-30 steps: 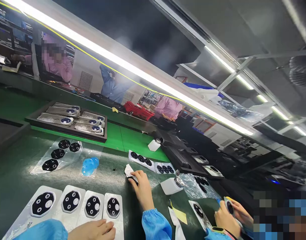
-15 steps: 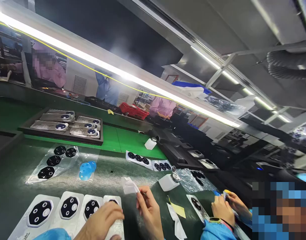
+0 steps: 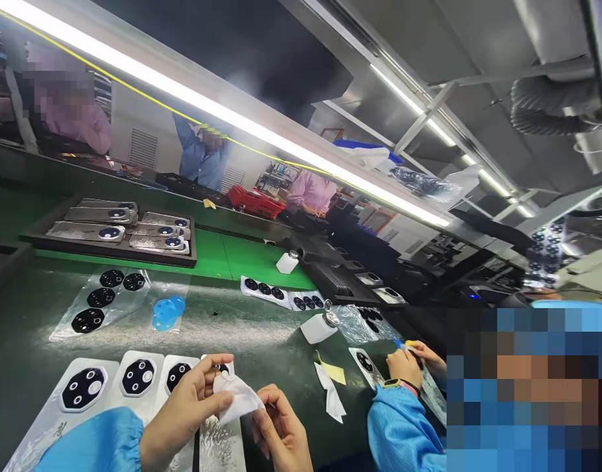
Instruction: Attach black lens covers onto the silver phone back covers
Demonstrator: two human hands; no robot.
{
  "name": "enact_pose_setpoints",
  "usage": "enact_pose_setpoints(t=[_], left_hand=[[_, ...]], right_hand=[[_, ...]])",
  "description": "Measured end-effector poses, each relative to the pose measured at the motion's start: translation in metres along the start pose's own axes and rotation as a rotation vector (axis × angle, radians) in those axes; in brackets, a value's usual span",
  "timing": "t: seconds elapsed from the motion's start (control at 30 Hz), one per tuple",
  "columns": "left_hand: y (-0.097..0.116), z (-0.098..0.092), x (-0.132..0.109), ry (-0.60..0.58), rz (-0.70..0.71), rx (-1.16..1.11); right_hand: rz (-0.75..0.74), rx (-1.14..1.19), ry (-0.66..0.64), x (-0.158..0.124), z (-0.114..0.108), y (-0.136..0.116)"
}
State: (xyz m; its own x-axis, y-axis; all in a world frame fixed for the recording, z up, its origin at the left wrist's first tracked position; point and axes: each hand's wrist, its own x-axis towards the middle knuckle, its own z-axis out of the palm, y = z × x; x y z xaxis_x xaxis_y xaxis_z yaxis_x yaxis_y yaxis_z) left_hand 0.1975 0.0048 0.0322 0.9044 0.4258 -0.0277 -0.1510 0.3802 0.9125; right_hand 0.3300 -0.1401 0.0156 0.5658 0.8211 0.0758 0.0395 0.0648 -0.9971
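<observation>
A white wiping cloth [image 3: 238, 397] is stretched between my two hands. My left hand [image 3: 190, 400] pinches its left side between thumb and fingers, while my right hand [image 3: 283, 429] grips the right corner. Below and behind the cloth, several silvery plates with black camera-lens discs lie in a row; the leftmost plate's disc [image 3: 83, 389] shows several ringed holes. My left hand and sleeve cover parts of the plates in the middle of the row. Part of the rightmost plate [image 3: 222, 446] shows beneath the cloth.
A white pump bottle [image 3: 319, 326] stands beyond my right hand, near a yellow paper [image 3: 333, 372] and a crumpled white cloth [image 3: 331, 396]. A dark tray [image 3: 109, 252] holds stacked plates. Blue round films [image 3: 168, 313] lie mid-bench. At right, a co-worker's hands [image 3: 406, 367] handle something small.
My left hand has lifted off the rightmost plate and taken hold of the cloth's left side. The cloth has come down and left, and the view has shifted slightly.
</observation>
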Motion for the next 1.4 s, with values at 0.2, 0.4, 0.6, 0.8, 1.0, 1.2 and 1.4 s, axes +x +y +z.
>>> enact_pose_setpoints(t=[0.2, 0.4, 0.6, 0.8, 1.0, 1.2, 1.4], left_hand=[[0.011, 0.005, -0.002, 0.107, -0.07, -0.049], [0.014, 0.005, -0.002, 0.121, -0.067, -0.003], [0.007, 0.002, -0.001, 0.143, -0.007, 0.026], [0.007, 0.003, -0.004, 0.099, -0.065, 0.137], [0.006, 0.006, -0.005, 0.07, -0.086, 0.19], [0.009, 0.008, -0.005, 0.04, -0.096, 0.206], [0.002, 0.009, -0.006, -0.009, -0.101, 0.162]], right_hand=[[-0.129, -0.093, -0.001, -0.004, -0.004, 0.005], [-0.18, -0.208, -0.001, -0.009, -0.006, 0.004], [-0.188, -0.229, 0.031, -0.011, -0.004, 0.003], [-0.048, -0.052, 0.13, -0.013, 0.007, 0.001], [0.022, 0.055, 0.207, -0.012, 0.019, 0.0], [0.148, 0.303, 0.144, -0.012, 0.028, 0.006], [0.317, 0.6, 0.01, -0.007, 0.031, 0.006]])
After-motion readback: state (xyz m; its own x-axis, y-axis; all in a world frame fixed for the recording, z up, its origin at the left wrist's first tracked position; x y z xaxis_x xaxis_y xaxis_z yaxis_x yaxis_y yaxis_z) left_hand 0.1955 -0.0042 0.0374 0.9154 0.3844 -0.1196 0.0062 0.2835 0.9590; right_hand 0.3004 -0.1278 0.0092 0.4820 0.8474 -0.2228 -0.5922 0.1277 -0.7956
